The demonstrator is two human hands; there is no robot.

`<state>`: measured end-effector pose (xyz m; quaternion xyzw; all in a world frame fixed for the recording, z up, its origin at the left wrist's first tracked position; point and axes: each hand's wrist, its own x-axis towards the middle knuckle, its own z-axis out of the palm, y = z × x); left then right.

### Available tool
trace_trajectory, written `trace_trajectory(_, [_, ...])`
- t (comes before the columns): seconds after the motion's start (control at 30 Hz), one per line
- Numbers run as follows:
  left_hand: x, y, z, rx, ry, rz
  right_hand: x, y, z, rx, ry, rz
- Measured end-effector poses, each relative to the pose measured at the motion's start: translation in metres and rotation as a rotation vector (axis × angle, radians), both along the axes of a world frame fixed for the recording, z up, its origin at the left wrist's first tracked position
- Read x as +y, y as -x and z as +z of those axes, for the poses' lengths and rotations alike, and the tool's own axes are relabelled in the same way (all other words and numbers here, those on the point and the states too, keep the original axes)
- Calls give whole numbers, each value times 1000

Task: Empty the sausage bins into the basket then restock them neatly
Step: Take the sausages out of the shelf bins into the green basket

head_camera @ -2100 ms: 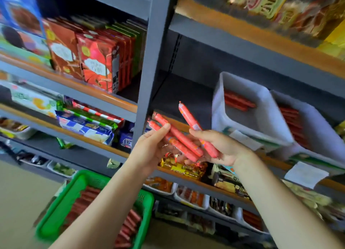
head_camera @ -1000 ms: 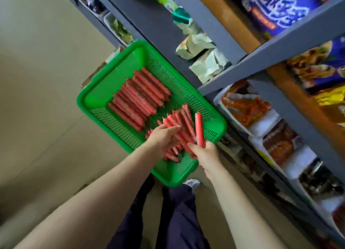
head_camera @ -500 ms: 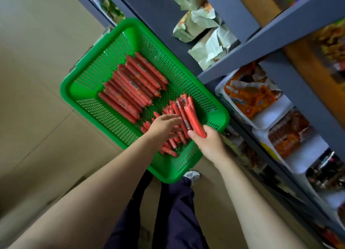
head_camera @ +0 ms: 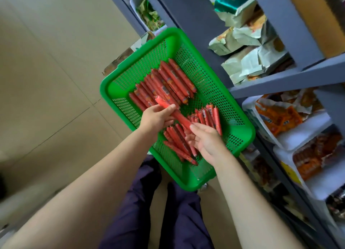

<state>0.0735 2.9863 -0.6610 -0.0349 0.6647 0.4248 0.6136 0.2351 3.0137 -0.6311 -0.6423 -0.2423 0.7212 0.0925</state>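
Left hand (head_camera: pixel 155 117) grips a sausage (head_camera: pixel 172 112) over the basket (head_camera: pixel 115 80); right hand (head_camera: pixel 206 142), fingers seemingly relaxed, touches it.

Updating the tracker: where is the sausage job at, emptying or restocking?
Done: many sausages lie in the green basket, a long pile at the far end and shorter ones nearer. In hand: the left hand grips one sausage, and the right hand touches its other end. Left: the bins are out of view, so emptying versus restocking cannot be told.

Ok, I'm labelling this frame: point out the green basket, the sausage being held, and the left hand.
green basket (head_camera: pixel 110 84): head view, far left rim.
held sausage (head_camera: pixel 179 117): head view, mid-length.
left hand (head_camera: pixel 155 118): head view, back of hand.
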Motion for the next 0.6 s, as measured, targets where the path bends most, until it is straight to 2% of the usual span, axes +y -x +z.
trace_trajectory(0.23, [-23, 32, 1, 93, 24, -8, 14, 65, -21, 76, 45, -148])
trace_trajectory(0.4, [-30, 38, 9, 88, 6, -27, 12, 66, -33, 59, 78, -145])
trace_trajectory(0.6, [-26, 15, 40, 135, -8, -100, 12, 39, 15, 61, -15, -108])
